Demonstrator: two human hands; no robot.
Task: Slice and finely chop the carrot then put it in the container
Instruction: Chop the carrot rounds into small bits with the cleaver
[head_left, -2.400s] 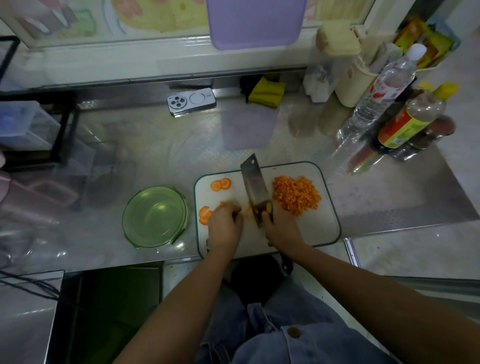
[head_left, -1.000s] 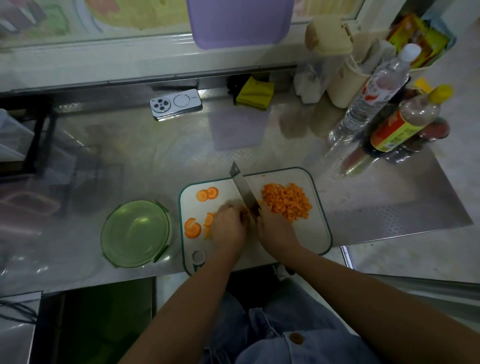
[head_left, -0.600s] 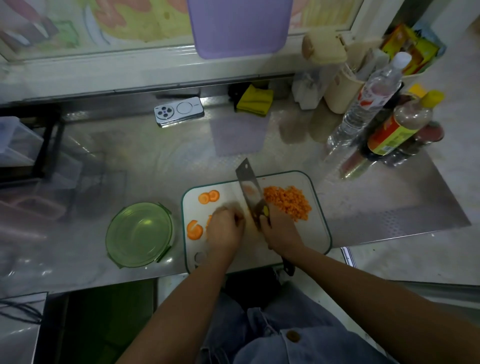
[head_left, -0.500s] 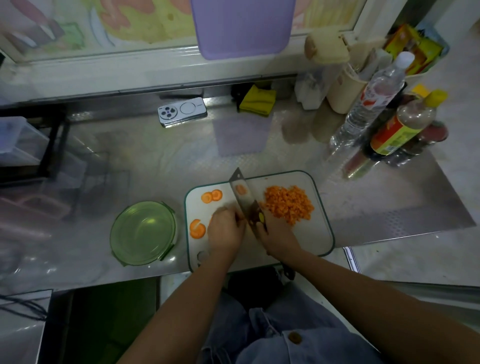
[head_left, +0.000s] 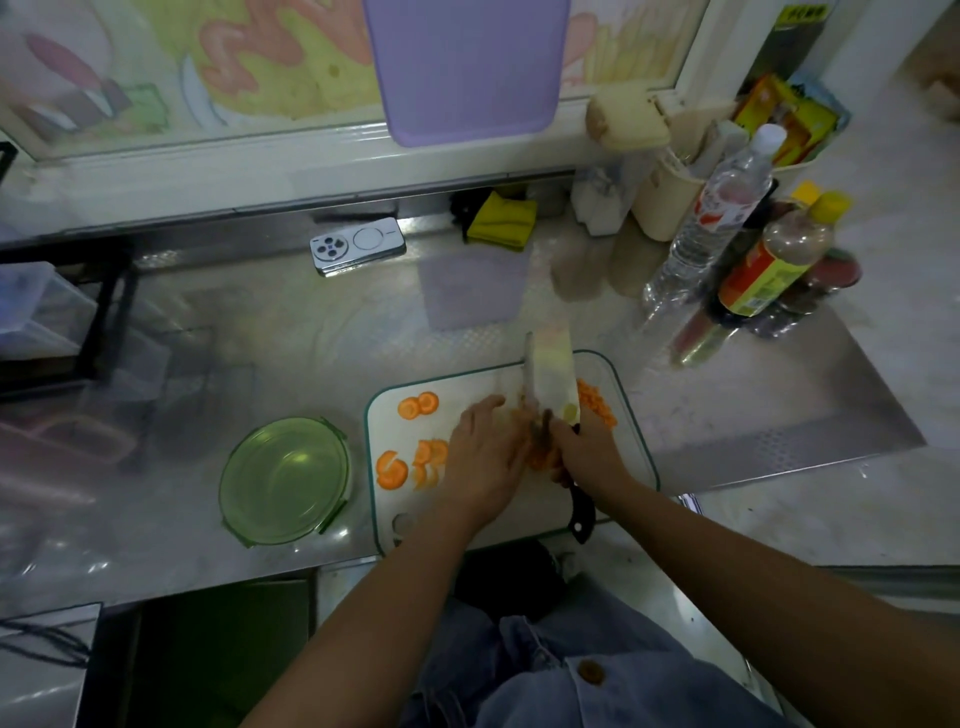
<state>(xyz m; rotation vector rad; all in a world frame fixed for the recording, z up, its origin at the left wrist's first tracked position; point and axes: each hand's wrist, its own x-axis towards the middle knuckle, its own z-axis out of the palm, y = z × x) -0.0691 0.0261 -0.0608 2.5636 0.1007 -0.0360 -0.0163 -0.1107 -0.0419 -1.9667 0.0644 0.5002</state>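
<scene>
A head-worn camera looks down on a shiny metal counter. Low in the centre of the frame lies a white cutting board with a green rim. The right hand is wrapped around the black handle of a cleaver, whose broad blade stands on edge, pointing toward the top of the frame and blurred. Half a second ago the blade leaned to the left and showed its flat; now it is more upright and its flat side covers part of the pile of finely chopped carrot, which sits at the right of the board, just right of the blade. The left hand lies flat on the board with fingers loosely spread, touching the blade's left side; a moment ago its fingers were curled tight over the carrot. A small orange bit shows between the two hands.

Uncut carrot slices lie at the upper left of the board, with more slices at the left edge near the left hand. Left of the board, close but not touching, sits a round green container, holding nothing, in the same place as before.

At the back of the counter, upper centre, lies a phone and a yellow cloth. Bottles stand at the upper right.
</scene>
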